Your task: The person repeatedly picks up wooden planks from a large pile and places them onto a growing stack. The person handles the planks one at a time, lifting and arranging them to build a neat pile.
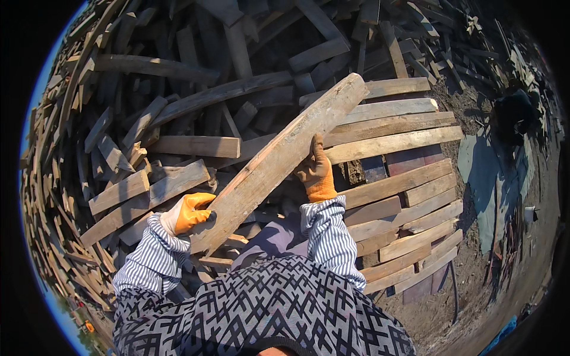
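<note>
A long, weathered wooden plank (285, 155) is held slantwise in front of me, its far end up and to the right. My left hand (192, 214), in a white and orange work glove, grips its near end by the left edge. Farther along, my right hand (317, 173), in an orange glove, holds the plank's right edge, thumb pointing up along the wood; its other fingers are partly hidden. Just right of that hand lie boards in rough rows (396, 144), with reddish panels (412, 160) showing beneath them.
A large jumbled heap of scrap lumber (200, 71) spreads ahead and to the left, with board ends sticking out. On the dirt ground (445, 320) at the right lie a greenish sheet (478, 178) and a small white container (530, 214). A dark, unclear shape (514, 115) stands beyond.
</note>
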Tool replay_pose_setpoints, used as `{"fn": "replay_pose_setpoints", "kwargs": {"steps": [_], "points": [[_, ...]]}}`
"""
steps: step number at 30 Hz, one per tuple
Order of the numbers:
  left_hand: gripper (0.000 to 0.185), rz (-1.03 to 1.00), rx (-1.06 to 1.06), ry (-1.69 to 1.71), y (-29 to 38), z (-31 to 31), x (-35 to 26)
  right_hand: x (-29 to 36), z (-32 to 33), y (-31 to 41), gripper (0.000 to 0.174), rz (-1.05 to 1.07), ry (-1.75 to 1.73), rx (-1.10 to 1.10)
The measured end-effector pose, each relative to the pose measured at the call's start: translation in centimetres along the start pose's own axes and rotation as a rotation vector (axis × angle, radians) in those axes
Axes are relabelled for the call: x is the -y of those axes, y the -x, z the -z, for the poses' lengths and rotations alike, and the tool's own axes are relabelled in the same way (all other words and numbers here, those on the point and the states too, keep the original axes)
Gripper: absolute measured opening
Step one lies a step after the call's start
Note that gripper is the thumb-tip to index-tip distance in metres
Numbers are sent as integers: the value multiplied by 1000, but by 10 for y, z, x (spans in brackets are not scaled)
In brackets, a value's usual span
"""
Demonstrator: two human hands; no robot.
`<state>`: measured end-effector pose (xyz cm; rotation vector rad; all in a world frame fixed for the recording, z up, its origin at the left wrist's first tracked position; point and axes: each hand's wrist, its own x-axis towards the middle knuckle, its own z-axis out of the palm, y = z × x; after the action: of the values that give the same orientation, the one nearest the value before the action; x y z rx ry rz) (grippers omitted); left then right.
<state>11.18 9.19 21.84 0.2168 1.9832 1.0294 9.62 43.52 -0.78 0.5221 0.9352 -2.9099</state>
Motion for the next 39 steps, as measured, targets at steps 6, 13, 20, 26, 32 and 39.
{"fn": "replay_pose_setpoints", "kwargs": {"steps": [6, 13, 20, 26, 32, 39], "points": [[57, 36, -246, -625, -68, -21, 60, 6, 55, -7, 59, 368, 767, -195], [77, -307, -313, -752, -212, -89, -22, 57, -57, 4, 54, 233, 998, -448], [69, -219, 73, 274, -268, -29, 7, 53, -26, -2, 43, 713, 1594, -161], [77, -128, 240, 322, -259, -27, 40, 54, 59, -12, 51, -65, 145, -495], [75, -312, 320, -98, -264, -89, 21, 42, 76, 1, 89, 153, 8, -509], [68, -428, 63, 37, -370, -123, 62, 138, 118, 24, 65, 735, 104, -751]]}}
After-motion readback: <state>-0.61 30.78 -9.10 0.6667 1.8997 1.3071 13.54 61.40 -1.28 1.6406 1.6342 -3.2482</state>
